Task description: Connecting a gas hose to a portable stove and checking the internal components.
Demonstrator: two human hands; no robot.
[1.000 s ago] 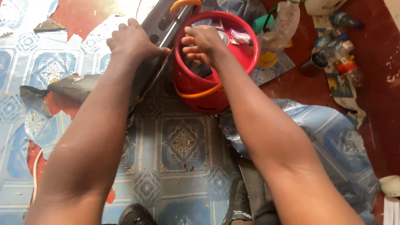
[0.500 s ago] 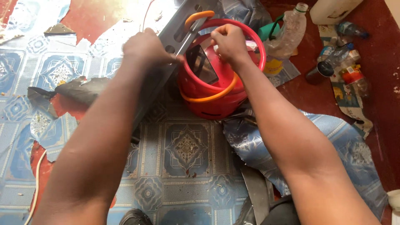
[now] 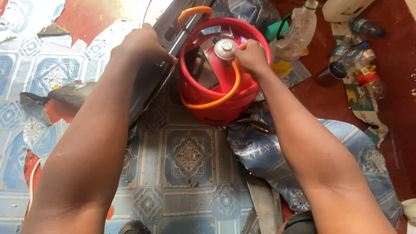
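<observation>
A red gas cylinder (image 3: 216,110) with a round collar stands on the patterned floor. An orange hose (image 3: 216,100) loops around inside and over its collar. On the cylinder's top sits a grey round regulator (image 3: 224,47). My right hand (image 3: 252,56) grips the regulator's side where the hose joins it. My left hand (image 3: 139,47) is closed on the edge of a grey metal stove (image 3: 172,22) that lies tilted just left of the cylinder. A dark flat piece leans inside the collar.
Blue patterned floor covering (image 3: 188,154), torn in places, shows red floor (image 3: 390,112) beneath. A clear plastic bottle (image 3: 299,30), a white container (image 3: 342,8) and several small bottles (image 3: 355,65) lie at the upper right. A crumpled sheet (image 3: 264,156) lies under my right arm.
My right hand has moved from the cylinder's collar rim down onto the regulator at its centre. My left hand stays on the stove's edge.
</observation>
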